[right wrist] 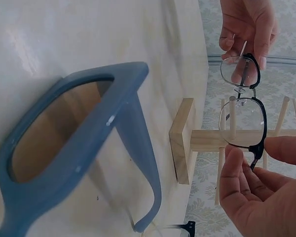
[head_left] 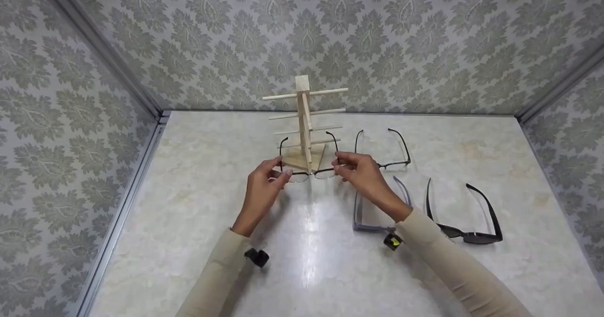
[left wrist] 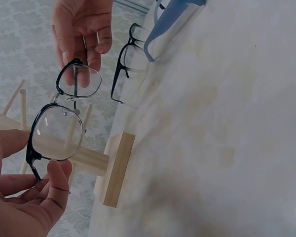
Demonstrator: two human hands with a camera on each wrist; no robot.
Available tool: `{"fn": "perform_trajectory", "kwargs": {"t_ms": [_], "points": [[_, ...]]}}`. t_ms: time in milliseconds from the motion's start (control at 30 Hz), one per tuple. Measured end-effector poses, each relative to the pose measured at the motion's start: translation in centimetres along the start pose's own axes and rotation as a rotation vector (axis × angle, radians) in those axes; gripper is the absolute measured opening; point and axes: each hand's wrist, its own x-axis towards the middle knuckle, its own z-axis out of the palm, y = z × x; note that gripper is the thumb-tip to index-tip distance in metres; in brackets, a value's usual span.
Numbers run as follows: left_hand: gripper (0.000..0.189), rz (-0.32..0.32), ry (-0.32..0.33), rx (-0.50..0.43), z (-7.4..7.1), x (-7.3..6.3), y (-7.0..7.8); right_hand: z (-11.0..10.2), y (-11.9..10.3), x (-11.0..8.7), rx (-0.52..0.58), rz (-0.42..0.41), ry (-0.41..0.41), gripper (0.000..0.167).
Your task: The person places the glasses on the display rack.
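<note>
A pair of eyeglasses (head_left: pixel 299 177) with dark upper rims and clear lenses is held level in front of a wooden display stand (head_left: pixel 303 119). My left hand (head_left: pixel 265 183) pinches its left hinge corner between thumb and fingers. At the opposite corner, my right hand (head_left: pixel 361 171) pinches the frame the same way. Both temples are unfolded and point toward the stand, one on each side of its post. In the left wrist view the lenses (left wrist: pixel 57 132) overlap the post and its pegs. The stand has several thin crosswise pegs and a flat wooden base (left wrist: pixel 119 170).
Right of the stand lie dark-framed eyeglasses (head_left: pixel 395 164), temples up. Nearer, blue-grey sunglasses (head_left: pixel 365 228) sit partly behind my right forearm. Black sunglasses (head_left: pixel 481 237) rest farther right. Patterned panels (head_left: pixel 330 38) enclose the marbled table (head_left: pixel 188 204) at the back and sides.
</note>
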Motion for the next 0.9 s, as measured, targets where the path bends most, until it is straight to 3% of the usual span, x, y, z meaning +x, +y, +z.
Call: {"fn": "perform_trajectory", "kwargs": {"t_ms": [900], "points": [[0.051, -0.056, -0.027, 0.012, 0.1, 2.0, -0.6, 0.1, 0.9, 1.7, 0.014, 0.000, -0.016, 0.045]]}}
